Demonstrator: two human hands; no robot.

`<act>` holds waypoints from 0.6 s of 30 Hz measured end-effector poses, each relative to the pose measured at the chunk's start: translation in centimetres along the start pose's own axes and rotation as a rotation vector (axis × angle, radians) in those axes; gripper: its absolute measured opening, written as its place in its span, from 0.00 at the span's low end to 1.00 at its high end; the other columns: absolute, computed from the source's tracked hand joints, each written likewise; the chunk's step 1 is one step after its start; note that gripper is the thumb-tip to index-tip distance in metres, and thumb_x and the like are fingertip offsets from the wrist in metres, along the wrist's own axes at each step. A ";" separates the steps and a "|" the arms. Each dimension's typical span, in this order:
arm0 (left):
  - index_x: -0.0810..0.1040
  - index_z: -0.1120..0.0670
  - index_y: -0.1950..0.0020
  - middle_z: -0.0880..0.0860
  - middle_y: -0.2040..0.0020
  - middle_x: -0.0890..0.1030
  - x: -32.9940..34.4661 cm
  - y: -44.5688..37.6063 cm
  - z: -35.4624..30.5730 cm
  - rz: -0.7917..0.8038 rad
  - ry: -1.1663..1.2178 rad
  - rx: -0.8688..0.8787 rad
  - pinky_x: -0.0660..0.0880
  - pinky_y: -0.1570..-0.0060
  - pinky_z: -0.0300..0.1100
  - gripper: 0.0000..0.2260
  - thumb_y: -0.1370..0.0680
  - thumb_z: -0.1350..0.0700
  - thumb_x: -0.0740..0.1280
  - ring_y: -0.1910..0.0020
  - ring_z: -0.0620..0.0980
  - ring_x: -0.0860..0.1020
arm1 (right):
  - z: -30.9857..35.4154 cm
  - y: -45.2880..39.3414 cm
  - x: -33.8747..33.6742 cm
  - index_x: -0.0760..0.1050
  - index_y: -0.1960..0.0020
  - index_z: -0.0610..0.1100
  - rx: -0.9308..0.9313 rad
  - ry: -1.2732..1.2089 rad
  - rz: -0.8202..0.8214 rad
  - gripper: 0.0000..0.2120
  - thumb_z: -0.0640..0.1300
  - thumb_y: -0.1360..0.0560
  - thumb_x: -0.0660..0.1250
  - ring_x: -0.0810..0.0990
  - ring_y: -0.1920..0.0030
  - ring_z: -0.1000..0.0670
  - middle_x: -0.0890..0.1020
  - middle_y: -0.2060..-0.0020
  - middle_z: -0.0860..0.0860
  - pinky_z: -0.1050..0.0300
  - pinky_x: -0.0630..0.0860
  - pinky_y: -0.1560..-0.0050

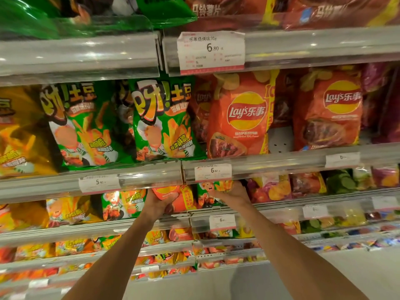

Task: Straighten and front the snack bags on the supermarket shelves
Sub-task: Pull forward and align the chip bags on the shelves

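Note:
Both my hands reach into the third shelf from the top. My left hand point(159, 202) grips an orange Lay's bag point(175, 197) from its left side, fingers curled over the bag's front. My right hand point(232, 193) holds a green fries bag point(211, 194) beside it, fingers curled on its right part. The upper halves of both bags are hidden behind the shelf rail point(151, 177). One shelf higher stand two green fries bags point(161, 122), upright and facing out, and orange Lay's BBQ bags point(240, 118).
Yellow snack bags point(19, 131) fill the left of the shelves; red and purple bags point(378, 105) the right. Price tags point(211, 51) hang on the clear rails. Lower shelves hold several small bags. Pale floor point(303, 278) shows bottom right.

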State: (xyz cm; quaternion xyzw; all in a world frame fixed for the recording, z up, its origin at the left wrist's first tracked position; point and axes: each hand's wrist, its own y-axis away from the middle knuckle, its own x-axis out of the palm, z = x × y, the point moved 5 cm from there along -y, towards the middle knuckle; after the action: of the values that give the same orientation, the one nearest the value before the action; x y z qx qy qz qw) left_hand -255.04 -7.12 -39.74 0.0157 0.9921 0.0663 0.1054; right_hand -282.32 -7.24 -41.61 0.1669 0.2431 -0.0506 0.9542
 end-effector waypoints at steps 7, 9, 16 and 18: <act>0.76 0.69 0.52 0.62 0.70 0.77 -0.3 -0.1 0.1 -0.002 0.048 -0.052 0.76 0.71 0.44 0.13 0.25 0.59 0.74 0.73 0.56 0.75 | 1.3 1.6 -0.7 0.69 0.29 0.45 0.001 0.132 -0.097 0.45 0.68 0.37 0.77 0.75 0.31 0.44 0.79 0.34 0.47 0.48 0.74 0.33; 0.78 0.66 0.53 0.59 0.70 0.78 -0.3 -0.3 0.2 -0.002 0.048 -0.077 0.78 0.69 0.45 0.13 0.26 0.57 0.75 0.72 0.56 0.76 | 1.6 1.8 -1.4 0.68 0.28 0.46 -0.016 0.139 -0.086 0.46 0.68 0.38 0.78 0.75 0.31 0.44 0.78 0.32 0.47 0.50 0.73 0.32; 0.80 0.64 0.59 0.63 0.67 0.79 -0.5 -0.4 0.1 0.006 0.069 -0.122 0.79 0.57 0.53 0.12 0.25 0.55 0.74 0.69 0.56 0.78 | 1.2 1.8 -4.8 0.61 0.22 0.48 0.056 0.055 0.040 0.54 0.66 0.39 0.80 0.67 0.25 0.45 0.69 0.25 0.49 0.53 0.66 0.27; 0.79 0.62 0.61 0.59 0.69 0.80 -0.5 -0.3 -0.3 -0.029 0.052 -0.123 0.80 0.60 0.49 0.11 0.26 0.55 0.74 0.71 0.53 0.79 | 1.2 2.2 -5.2 0.66 0.26 0.49 0.034 0.022 0.077 0.45 0.59 0.37 0.82 0.69 0.27 0.48 0.74 0.32 0.52 0.58 0.67 0.33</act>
State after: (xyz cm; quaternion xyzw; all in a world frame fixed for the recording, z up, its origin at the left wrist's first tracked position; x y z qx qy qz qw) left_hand -254.64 -7.52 -39.43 -0.0068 0.9886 0.1262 0.0815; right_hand -285.92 -5.50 -37.50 0.1927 0.2462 -0.0162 0.9497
